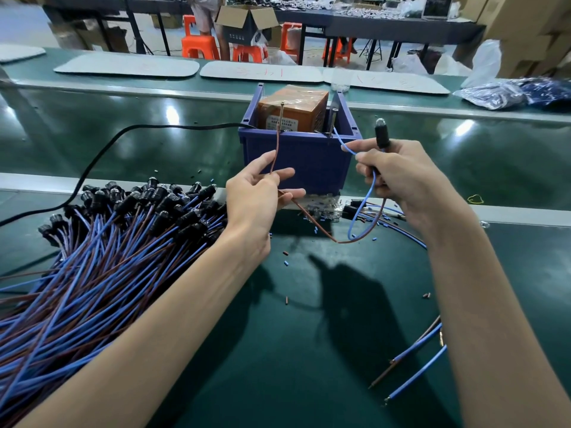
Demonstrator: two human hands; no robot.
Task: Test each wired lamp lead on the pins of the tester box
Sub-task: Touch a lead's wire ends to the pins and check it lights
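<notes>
— Reaching both forearms (160, 329) out over the green bench (293, 350). Holding what?

— Holding one lamp lead (349, 240) up in front of the tester box (293, 109). Pinching its brown wire (275, 149) in the left grip (259, 193), thumb against fingertips. Clenching the right grip (401, 177) round the black lamp holder (381, 140), bulb upward, and nipping the blue wire (369, 196) in the same fingers.

— Lying which way from the pins?

— Running up and away from each grip: sending the brown end to the left pin (281, 114) and the blue end aslant to the right pin (334, 122), seemingly touching or just short. Placing each grip nearest its own pin. Sagging in a loop between the two.

— Looking how?

— Looking thin and springy; showing no plain glow in the clear bulb.

— And around?

— Sitting the box in a blue bin (296, 156), trailing a black cable (108, 149) leftward. Heaping more leads (108, 242) at the left, leaving a few loose ones (414, 356) at the right.
</notes>
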